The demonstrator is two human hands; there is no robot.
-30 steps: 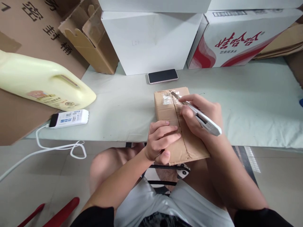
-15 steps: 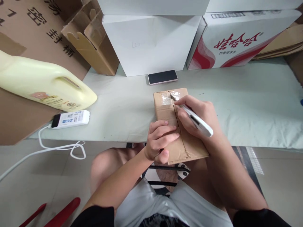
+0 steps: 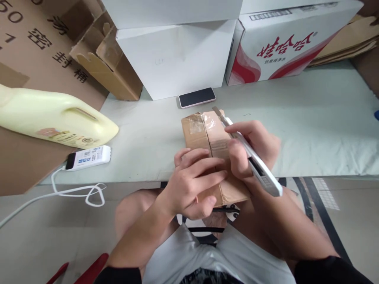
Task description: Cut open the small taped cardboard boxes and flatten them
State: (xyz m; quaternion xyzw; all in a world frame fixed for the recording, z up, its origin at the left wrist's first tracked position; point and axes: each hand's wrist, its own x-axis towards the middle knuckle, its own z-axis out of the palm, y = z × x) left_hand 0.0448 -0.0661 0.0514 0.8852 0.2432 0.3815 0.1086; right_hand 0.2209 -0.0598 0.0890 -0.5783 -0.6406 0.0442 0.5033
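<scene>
A small brown cardboard box point(image 3: 195, 140) lies at the front of the table, its near end jutting past the edge. Clear tape crosses the centre seam at its far end. My left hand point(image 3: 195, 179) holds the box, fingers laid across its top and thumb at the near side. In my right hand point(image 3: 251, 144) is a white utility knife point(image 3: 259, 167), gripped between thumb and fingers. Its bare blade points away from me, just above the taped end; I cannot tell whether it touches.
Beyond the box lies a phone point(image 3: 197, 98). White cartons point(image 3: 177, 59) and a red-and-white carton point(image 3: 275, 51) line the back. At left are a pale yellow jug point(image 3: 59, 114), a white device point(image 3: 89, 157) with its cable, and an open brown carton point(image 3: 118, 71).
The knife blade has come up off the seam and shifted right. My left hand has spread further over the box, and the box has tilted slightly. The whole view has shifted a little.
</scene>
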